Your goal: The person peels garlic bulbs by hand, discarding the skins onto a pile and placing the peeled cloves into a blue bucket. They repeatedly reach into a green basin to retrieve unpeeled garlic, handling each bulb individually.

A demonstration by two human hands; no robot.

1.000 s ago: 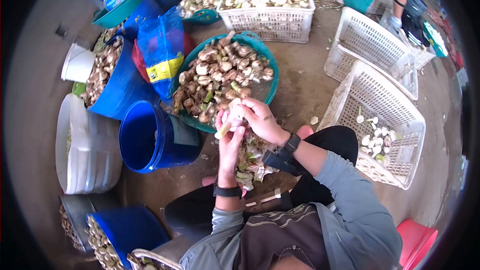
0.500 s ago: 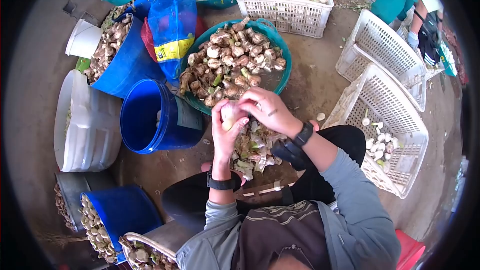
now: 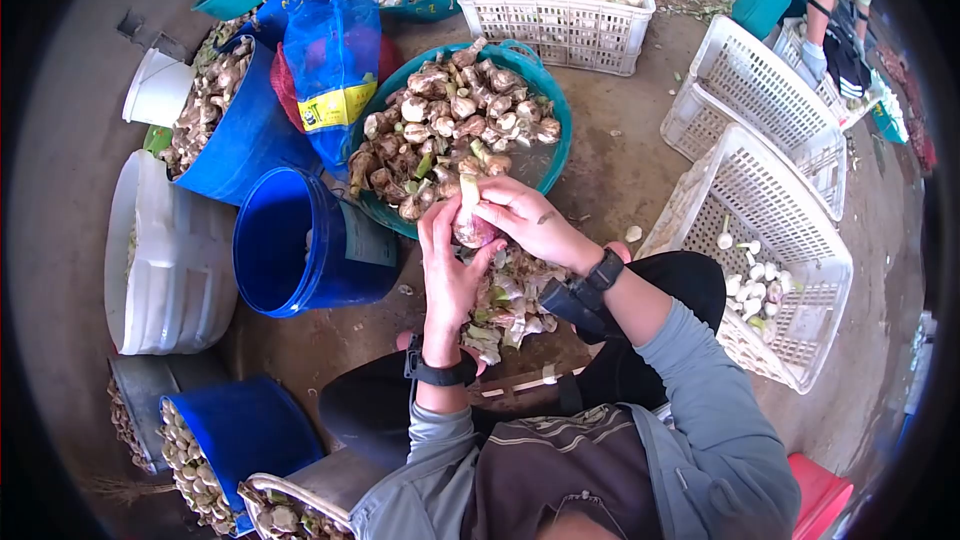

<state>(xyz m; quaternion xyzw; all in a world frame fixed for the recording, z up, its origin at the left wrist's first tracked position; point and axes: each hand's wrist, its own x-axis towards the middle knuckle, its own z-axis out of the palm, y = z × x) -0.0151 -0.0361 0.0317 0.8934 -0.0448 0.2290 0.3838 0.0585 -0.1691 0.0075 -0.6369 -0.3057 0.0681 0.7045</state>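
Note:
Between my two hands is a purplish garlic bulb (image 3: 472,230), its pale stem pointing up and away from me. My left hand (image 3: 447,262) wraps the bulb from the left and below, thumb on its lower right. Closed from the right, my right hand (image 3: 528,216) has its fingertips at the bulb's upper side by the stem. Just beyond the hands, a green basin (image 3: 563,140) holds many unpeeled garlic bulbs (image 3: 450,105) with brown skins. Below the hands, between my legs, lies a heap of garlic peelings (image 3: 508,305).
On the right, a white crate (image 3: 815,340) contains several peeled bulbs (image 3: 755,285), with another crate (image 3: 770,80) behind it. A blue bucket (image 3: 345,285) stands left of the basin. A full white crate (image 3: 560,25) is at the back. Another person's gloved hand (image 3: 813,62) is at upper right.
The garlic bulb has been turned so its stem points upward. My right fingers have shifted onto its stem side, and my left hand still grips it. The whole view has shifted slightly.

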